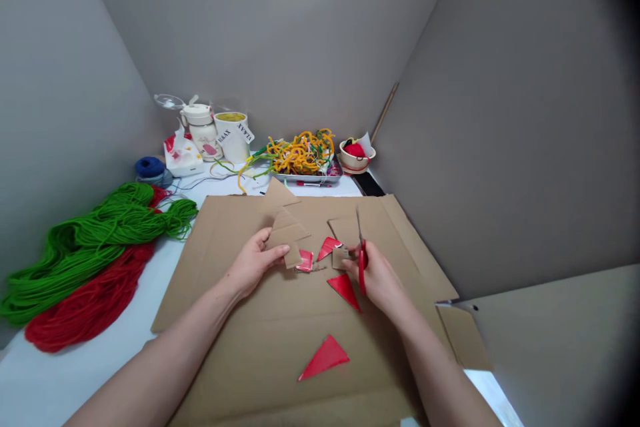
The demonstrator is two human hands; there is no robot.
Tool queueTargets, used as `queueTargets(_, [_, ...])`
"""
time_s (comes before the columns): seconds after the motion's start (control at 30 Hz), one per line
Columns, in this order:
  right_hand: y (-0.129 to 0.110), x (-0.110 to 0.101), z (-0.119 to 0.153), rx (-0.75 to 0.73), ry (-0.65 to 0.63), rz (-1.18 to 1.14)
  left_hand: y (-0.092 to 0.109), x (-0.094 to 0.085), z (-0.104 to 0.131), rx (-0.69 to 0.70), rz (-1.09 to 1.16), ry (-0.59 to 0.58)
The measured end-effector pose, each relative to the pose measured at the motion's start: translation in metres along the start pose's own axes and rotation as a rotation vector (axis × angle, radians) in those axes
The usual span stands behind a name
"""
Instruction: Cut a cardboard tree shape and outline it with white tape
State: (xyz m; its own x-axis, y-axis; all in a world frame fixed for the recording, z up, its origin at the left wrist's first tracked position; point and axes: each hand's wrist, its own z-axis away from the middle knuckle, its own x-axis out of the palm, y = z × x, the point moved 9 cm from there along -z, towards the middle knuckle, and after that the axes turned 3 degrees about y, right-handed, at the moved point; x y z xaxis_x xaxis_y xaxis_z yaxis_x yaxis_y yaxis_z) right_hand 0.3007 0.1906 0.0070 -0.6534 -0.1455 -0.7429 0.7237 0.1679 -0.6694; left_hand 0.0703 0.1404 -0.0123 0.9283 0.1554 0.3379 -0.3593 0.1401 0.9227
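- Left hand (254, 263): thumb and fingers pinched on tree cutout (289, 233) at its lower end, above cardboard sheet (260, 360).
- Right hand (379, 275): curled round scissors (363, 268), blades pointing away; probably also pinching small square (339, 257), fingertips partly hidden.
- Red scraps (327, 357): on sheet, between hands and nearer wearer.
- Yarn (95, 240): left of sheet.
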Motion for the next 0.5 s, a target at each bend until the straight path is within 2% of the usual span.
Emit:
queueTargets(0.1, [0.007,-0.016,-0.001,0.053,0.063,0.146,0.002,-0.003,0.001,0.061,-0.071,0.032])
queueTargets(0.2, [0.015,-0.026,-0.003,0.114,0.072,0.342,0.003,-0.003,0.002,0.101,-0.115,0.025])
queueTargets(0.4, [0.019,-0.025,-0.009,0.127,0.021,0.479,0.007,-0.002,0.002,0.173,-0.189,-0.002])
queueTargets(0.5, [0.019,-0.025,-0.012,0.129,0.009,0.503,0.007,-0.002,0.004,0.132,-0.226,-0.016])
